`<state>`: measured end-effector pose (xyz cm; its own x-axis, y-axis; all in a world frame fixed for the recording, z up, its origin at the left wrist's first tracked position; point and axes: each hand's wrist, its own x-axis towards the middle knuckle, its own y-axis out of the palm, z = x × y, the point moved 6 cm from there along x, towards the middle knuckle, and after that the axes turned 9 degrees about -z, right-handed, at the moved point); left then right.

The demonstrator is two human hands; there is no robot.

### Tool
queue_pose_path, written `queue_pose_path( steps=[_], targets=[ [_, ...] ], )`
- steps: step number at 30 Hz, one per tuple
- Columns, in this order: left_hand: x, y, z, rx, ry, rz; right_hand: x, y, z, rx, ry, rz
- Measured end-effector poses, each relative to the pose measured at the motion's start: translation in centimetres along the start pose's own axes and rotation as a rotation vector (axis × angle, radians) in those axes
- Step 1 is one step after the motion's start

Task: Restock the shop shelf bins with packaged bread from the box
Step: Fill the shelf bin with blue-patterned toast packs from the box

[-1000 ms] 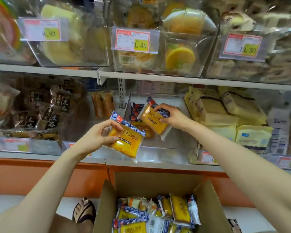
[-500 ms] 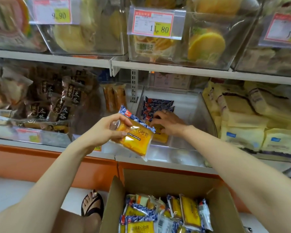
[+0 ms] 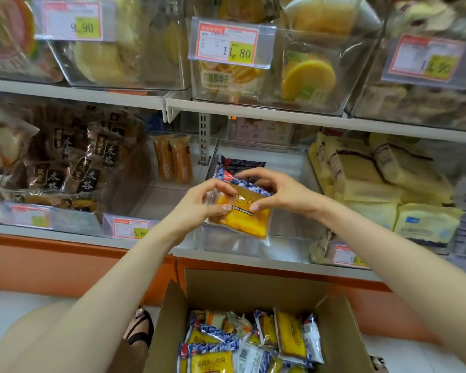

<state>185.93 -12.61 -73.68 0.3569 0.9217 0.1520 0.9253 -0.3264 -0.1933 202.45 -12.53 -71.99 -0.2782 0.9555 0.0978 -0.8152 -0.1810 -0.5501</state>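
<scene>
A yellow bread packet (image 3: pixel 242 219) with a blue printed top edge is held in front of the clear middle bin (image 3: pixel 293 162) on the lower shelf. My left hand (image 3: pixel 202 203) pinches its left side and my right hand (image 3: pixel 275 189) grips its top and right side. Behind my hands, a few packets of the same kind (image 3: pixel 240 164) stand at the back left of that bin. The open cardboard box (image 3: pixel 253 286) sits on the floor below, with several more bread packets (image 3: pixel 253 343) inside.
Neighbouring clear bins hold dark-labelled cakes (image 3: pixel 73 160) on the left and pale yellow cake packs (image 3: pixel 382 181) on the right. The upper shelf (image 3: pixel 253 110) carries bins with price tags. A sandalled foot (image 3: pixel 140 327) stands left of the box.
My right hand left the packet it set in the bin and came forward onto the packet in my left hand. That packet has moved right, up to the bin's front.
</scene>
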Motion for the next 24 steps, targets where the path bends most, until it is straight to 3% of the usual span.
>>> queue_pose_path(
  steps=[4,8,11,18,24],
  targets=[
    [0.4,1.7,0.1,0.026,0.062,0.017,-0.1,-2.6,0.1,-0.068,-0.039,-0.175],
    [1.2,1.0,0.4,0.244,0.126,-0.095,0.7,-4.6,-1.6,-0.067,0.004,-0.330],
    [1.3,0.7,0.5,0.440,0.186,-0.160,1.7,-3.8,-3.3,-0.185,0.050,-0.322],
    [1.7,2.8,2.4,0.583,0.161,0.072,3.3,3.2,-7.0,-0.322,0.083,-0.140],
    [2.5,4.8,4.6,0.715,-0.019,0.303,2.7,3.0,-8.3,-0.378,0.124,-0.227]
  ],
)
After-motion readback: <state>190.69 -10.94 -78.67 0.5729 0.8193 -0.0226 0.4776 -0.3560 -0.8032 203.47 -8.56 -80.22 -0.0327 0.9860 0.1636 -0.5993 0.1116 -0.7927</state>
